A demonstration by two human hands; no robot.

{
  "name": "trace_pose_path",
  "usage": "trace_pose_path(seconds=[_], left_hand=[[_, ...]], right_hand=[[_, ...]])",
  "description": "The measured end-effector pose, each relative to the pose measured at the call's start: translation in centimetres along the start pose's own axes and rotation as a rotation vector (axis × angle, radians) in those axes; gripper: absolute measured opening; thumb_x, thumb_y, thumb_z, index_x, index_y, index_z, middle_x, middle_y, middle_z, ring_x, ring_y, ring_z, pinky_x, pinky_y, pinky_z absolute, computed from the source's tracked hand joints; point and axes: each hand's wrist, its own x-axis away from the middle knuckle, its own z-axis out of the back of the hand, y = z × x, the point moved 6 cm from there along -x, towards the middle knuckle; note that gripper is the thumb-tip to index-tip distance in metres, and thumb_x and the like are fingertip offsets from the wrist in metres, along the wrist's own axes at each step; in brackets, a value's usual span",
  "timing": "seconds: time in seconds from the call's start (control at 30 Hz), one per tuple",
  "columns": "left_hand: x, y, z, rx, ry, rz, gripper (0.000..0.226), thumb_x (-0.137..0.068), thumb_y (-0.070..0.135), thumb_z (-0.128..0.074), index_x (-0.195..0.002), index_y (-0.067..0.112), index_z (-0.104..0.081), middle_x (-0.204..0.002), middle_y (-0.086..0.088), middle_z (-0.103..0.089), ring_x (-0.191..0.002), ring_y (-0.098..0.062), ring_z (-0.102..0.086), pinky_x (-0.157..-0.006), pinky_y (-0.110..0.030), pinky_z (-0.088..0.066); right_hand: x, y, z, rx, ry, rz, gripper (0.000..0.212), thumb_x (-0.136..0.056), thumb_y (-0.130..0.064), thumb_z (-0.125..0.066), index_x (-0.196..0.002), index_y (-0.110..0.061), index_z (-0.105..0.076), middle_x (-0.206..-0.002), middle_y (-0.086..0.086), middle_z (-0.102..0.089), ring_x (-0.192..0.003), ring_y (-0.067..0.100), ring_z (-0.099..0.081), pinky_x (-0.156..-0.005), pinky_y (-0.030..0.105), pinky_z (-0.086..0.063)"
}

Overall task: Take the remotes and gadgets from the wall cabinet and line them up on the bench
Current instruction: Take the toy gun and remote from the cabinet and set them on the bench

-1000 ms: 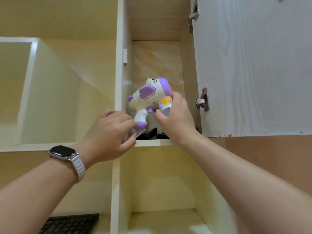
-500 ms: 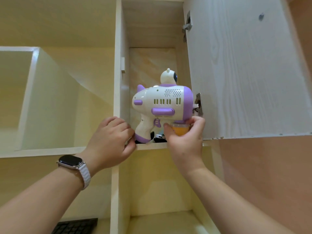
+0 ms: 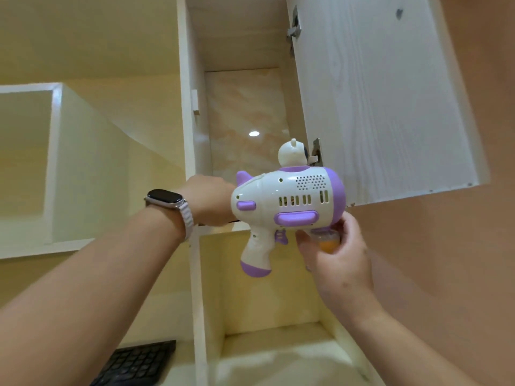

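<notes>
Gripping is done by the right hand, whose fingers are curled round the orange bottle under the barrel of a white-and-purple toy bubble gun. The gun is held in the air, clear of the shelf, just in front of the open wall cabinet. The left hand is reached into the same compartment; its fingers are hidden behind the gun, so its grasp cannot be told. One gadget is judged out but not yet set down. The bench is not seen, and whatever is left inside is hidden.
</notes>
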Motion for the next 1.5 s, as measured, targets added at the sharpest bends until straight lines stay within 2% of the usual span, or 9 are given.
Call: trace_pose_path(seconds=[0.17,0.4,0.63,0.8,0.93,1.03,1.23,1.33,1.5], left_hand=[[-0.2,0.5,0.2,0.0,-0.101,0.024,0.021,-0.093,0.034,-0.041,-0.092,0.019,-0.056,-0.067,0.005,-0.052,-0.057,-0.013,-0.046,-0.05,-0.025,-0.03],[0.2,0.8,0.6,0.058,-0.036,0.028,0.031,-0.092,0.025,-0.045,-0.063,0.026,-0.035,-0.063,0.006,-0.046,-0.057,-0.014,-0.042,-0.05,-0.026,-0.031],[0.9,-0.9,-0.5,0.044,0.192,0.025,0.009,-0.09,0.037,-0.053,-0.098,0.033,-0.057,-0.069,0.005,-0.053,-0.065,-0.024,-0.051,-0.047,-0.028,-0.026],[3.5,-0.7,0.5,0.085,0.569,-0.026,0.019,-0.07,0.013,-0.073,-0.076,0.013,-0.056,-0.055,-0.003,-0.05,-0.042,-0.028,-0.038,-0.038,-0.026,-0.026],[6.3,-0.9,0.7,0.178,0.753,0.106,0.012,-0.078,0.019,-0.062,-0.081,0.009,-0.055,-0.069,-0.006,-0.056,-0.048,-0.033,-0.049,-0.038,-0.024,-0.024],[8.4,-1.4,0.2,0.278,0.782,0.233,0.025,-0.082,0.027,-0.072,-0.086,0.011,-0.053,-0.07,-0.004,-0.056,-0.044,-0.03,-0.045,-0.042,-0.019,-0.016],[10.4,-2.6,-1.5,0.589,0.638,0.452,0.041,-0.086,0.037,-0.065,-0.121,0.018,-0.055,-0.09,-0.002,-0.062,-0.076,-0.026,-0.058,-0.064,-0.034,-0.044],[11.1,-2.6,-2.2,0.705,0.571,0.516,0.031,-0.088,0.033,-0.062,-0.116,0.02,-0.062,-0.099,-0.004,-0.067,-0.084,-0.024,-0.058,-0.069,-0.031,-0.042],[13.6,-0.5,-4.2,0.987,0.454,0.594,0.014,-0.089,0.03,-0.06,-0.102,0.023,-0.058,-0.087,0.009,-0.066,-0.073,-0.007,-0.062,-0.055,-0.022,-0.043]], right_hand=[[0.1,0.4,1.8,-0.016,0.032,-0.017,0.041,-0.071,-0.025,-0.079,-0.105,-0.035,-0.057,-0.087,-0.01,-0.066,-0.079,0.017,-0.065,-0.073,0.043,-0.056],[0.4,0.1,3.2,-0.014,-0.009,-0.004,0.047,-0.075,-0.01,-0.08,-0.111,-0.028,-0.055,-0.091,-0.014,-0.065,-0.079,-0.006,-0.059,-0.066,0.005,-0.044],[0.9,0.9,4.0,-0.017,-0.029,-0.013,0.053,-0.071,-0.006,-0.08,-0.111,-0.032,-0.056,-0.094,-0.015,-0.067,-0.083,-0.002,-0.062,-0.069,0.009,-0.047],[0.9,1.0,4.3,-0.026,-0.044,-0.025,0.053,-0.072,-0.004,-0.08,-0.102,-0.037,-0.054,-0.094,-0.013,-0.067,-0.081,-0.004,-0.062,-0.067,0.006,-0.045],[1.0,1.1,4.1,-0.049,-0.045,-0.036,0.053,-0.073,-0.003,-0.078,-0.109,-0.032,-0.054,-0.095,-0.01,-0.067,-0.079,-0.004,-0.06,-0.067,0.006,-0.045],[1.1,1.4,3.9,-0.086,-0.044,-0.058,0.052,-0.073,-0.005,-0.078,-0.114,-0.026,-0.055,-0.096,-0.006,-0.067,-0.079,0.003,-0.062,-0.066,0.013,-0.046],[1.6,2.3,2.9,-0.149,-0.06,-0.129,0.048,-0.071,-0.02,-0.079,-0.104,-0.041,-0.052,-0.094,-0.004,-0.068,-0.081,0.024,-0.066,-0.073,0.043,-0.055],[2.1,2.5,2.3,-0.15,-0.089,-0.147,0.048,-0.062,-0.035,-0.074,-0.105,-0.041,-0.052,-0.093,-0.005,-0.067,-0.081,0.024,-0.066,-0.077,0.048,-0.057],[3.8,3.2,1.9,-0.191,-0.155,-0.204,0.056,-0.061,-0.041,-0.075,-0.112,-0.032,-0.055,-0.089,0.0,-0.068,-0.074,0.014,-0.063,-0.075,0.048,-0.057]])
